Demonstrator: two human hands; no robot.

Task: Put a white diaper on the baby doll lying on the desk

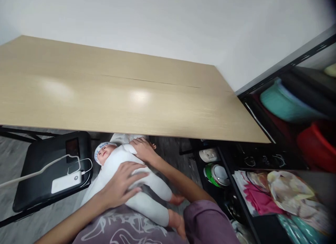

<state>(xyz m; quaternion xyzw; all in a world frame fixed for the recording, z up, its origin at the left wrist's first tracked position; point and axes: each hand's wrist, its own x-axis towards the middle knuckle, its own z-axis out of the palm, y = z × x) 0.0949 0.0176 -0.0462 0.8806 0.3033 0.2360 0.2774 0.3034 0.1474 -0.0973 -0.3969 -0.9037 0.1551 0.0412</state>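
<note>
Doll (154, 184): lying face up on the person's lap, in front of the table (168, 111) and below its near edge; head toward the table's left end, feet toward its right.
Suit: white over body and limbs, the feet bare.
Cap (103, 146): white with blue lettering, on the doll's head.
Left hand (119, 184): laid over the doll's hip and thigh, fingers spread, clasping nothing.
Right hand (143, 149): on the doll's upper body, just below the table's near edge; whether it grips there, I cannot tell.
Shirt (210, 219): purple with a white print, in front of the table.
Seat (36, 167): black, below the table's left front.
Power bank (66, 182): white, cable attached, on the seat before the table.
Shelf (253, 216): black, right of the table.
Bowls: one teal (286, 102), one red (315, 146), both right of the table.
Pink cloth (259, 200): below and right of the table's near right corner.
</note>
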